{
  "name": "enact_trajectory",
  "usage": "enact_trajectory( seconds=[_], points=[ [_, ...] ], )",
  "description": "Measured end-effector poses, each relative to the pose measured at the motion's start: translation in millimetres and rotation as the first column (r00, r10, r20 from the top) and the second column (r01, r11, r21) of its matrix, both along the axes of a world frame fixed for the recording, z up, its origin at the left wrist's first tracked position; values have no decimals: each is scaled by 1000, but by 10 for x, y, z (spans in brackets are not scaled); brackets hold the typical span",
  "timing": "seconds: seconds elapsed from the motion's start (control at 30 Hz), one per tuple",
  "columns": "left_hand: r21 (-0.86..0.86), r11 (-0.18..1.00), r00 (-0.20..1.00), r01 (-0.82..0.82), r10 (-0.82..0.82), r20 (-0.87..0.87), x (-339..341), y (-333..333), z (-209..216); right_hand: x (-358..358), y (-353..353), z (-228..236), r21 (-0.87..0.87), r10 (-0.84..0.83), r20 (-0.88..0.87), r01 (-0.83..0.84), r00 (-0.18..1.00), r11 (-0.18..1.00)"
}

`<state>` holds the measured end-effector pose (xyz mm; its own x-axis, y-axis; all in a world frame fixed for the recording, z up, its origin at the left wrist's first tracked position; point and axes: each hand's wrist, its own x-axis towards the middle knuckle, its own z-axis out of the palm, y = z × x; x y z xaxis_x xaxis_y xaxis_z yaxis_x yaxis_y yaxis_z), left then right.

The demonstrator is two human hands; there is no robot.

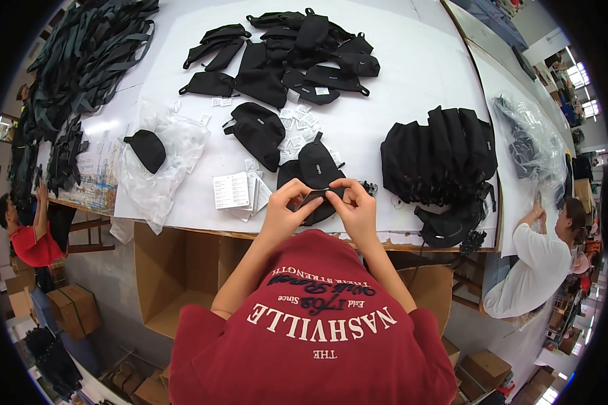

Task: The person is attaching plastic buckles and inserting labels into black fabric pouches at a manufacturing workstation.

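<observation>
Close to the table's front edge, my left hand (286,204) and my right hand (356,206) are pinched on the upper edge of a small black fabric pouch (317,214). Thumbs and fingertips face each other across its opening; whatever lies inside is hidden. Just beyond my fingers lies another black pouch (317,165), with a small pale mark. A larger black pouch (257,132) rests farther back, slightly left. Beside my left hand sits a stack of white printed cards (231,192). Small white labels (297,125) are scattered behind the pouches.
A heap of black pouches (260,71) covers the table's far middle. Packed pouches (439,152) stand at right. Clear plastic (182,145) and dark straps (88,61) occupy the left. An open cardboard box (157,277) is below the edge. Two other people work at either side.
</observation>
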<state>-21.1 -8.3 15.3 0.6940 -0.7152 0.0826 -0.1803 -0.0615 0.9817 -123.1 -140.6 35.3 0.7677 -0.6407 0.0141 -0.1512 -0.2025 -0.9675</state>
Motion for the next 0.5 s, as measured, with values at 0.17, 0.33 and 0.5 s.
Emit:
enact_trajectory(
  seconds=[0.17, 0.33, 0.5],
  points=[
    [-132, 975, 704, 181, -222, -674, 145, -8, 63, -72, -137, -44, 186, 187, -32, -178, 982, 966],
    [-219, 938, 726, 268, -346, -595, 89, -36, -226, -22, -160, -52, 184, 277, -91, -257, 957, 949],
    [-238, 944, 836, 228, -315, -449, 140, -144, -345, -21, -276, -146, 404, 375, -43, -327, 926, 854]
  ],
)
